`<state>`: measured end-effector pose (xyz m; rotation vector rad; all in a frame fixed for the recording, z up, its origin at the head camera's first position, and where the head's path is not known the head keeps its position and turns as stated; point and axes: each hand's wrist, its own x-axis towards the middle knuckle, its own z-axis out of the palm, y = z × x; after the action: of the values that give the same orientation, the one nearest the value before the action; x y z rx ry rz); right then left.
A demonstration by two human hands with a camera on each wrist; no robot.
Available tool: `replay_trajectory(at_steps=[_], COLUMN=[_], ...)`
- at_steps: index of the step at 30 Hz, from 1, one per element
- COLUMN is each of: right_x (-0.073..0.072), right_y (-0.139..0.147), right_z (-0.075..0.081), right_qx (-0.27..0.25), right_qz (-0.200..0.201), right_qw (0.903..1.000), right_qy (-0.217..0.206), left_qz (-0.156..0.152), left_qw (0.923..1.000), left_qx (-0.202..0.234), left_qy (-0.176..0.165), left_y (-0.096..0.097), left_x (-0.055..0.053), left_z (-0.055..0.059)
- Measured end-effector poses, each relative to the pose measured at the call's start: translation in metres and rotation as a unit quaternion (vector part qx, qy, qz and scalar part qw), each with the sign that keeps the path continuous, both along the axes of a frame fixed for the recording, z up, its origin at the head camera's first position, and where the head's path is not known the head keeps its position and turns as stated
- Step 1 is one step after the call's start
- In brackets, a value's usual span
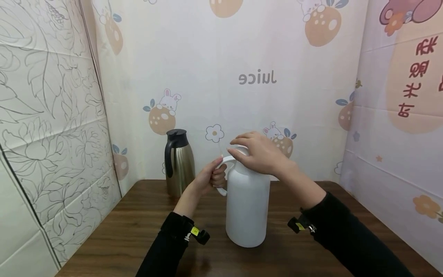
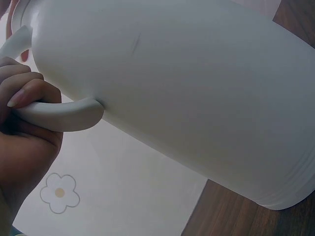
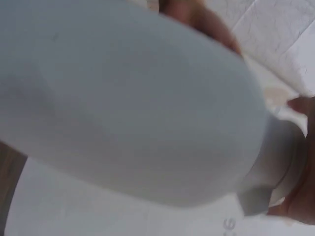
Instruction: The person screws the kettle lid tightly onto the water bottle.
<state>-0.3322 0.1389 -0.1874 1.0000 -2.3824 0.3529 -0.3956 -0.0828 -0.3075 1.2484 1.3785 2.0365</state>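
Note:
A white thermos jug (image 1: 247,209) stands upright on the wooden table, its handle pointing left. My left hand (image 1: 211,177) grips that handle, fingers curled round it and thumb up along its top; the left wrist view shows the curled fingers (image 2: 37,91) on the handle (image 2: 74,114). Over the jug's lid (image 1: 242,149) lies my right hand (image 1: 261,154), thumb and fingers extended to either side of the top. In the blurred right wrist view, the right hand (image 3: 302,196) is at the jug's neck end, partly cut off by the frame edge.
Behind and left of the white jug stands a gold metal thermos jug (image 1: 183,165) with a black lid and handle. The dark wooden table (image 1: 131,234) meets a printed curtain (image 1: 221,96) at the back. More printed sheets hang at both sides.

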Motion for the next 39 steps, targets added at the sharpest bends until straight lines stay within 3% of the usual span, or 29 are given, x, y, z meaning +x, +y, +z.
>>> replay_trajectory(at_steps=[4, 7, 14, 18, 28, 39], right_x=[-0.013, -0.020, -0.032, -0.031, -0.020, -0.004], right_y=[0.011, 0.017, 0.022, 0.019, 0.010, -0.010], right_z=[0.001, 0.000, -0.010, -0.013, -0.017, -0.019], right_qx=[0.007, 0.000, -0.024, -0.024, -0.012, -0.020], right_qz=[0.101, 0.153, 0.193, 0.176, 0.086, -0.036], right_qw=[0.9948, 0.9879, 0.9807, 0.9836, 0.9947, 0.9950], right_qy=[0.018, 0.024, 0.021, 0.031, 0.055, 0.091], left_qz=[0.002, 0.002, 0.003, -0.002, -0.003, 0.002], left_qw=[1.0000, 1.0000, 1.0000, 1.0000, 1.0000, 1.0000], left_qx=[0.001, 0.001, -0.003, -0.001, 0.000, -0.004], left_qy=[-0.001, -0.002, -0.004, -0.001, 0.007, 0.006], left_y=[0.000, 0.000, 0.000, -0.001, -0.001, 0.000], left_x=[0.000, 0.000, -0.001, -0.002, -0.002, -0.001], left_z=[0.000, 0.001, 0.001, 0.000, -0.003, -0.002])
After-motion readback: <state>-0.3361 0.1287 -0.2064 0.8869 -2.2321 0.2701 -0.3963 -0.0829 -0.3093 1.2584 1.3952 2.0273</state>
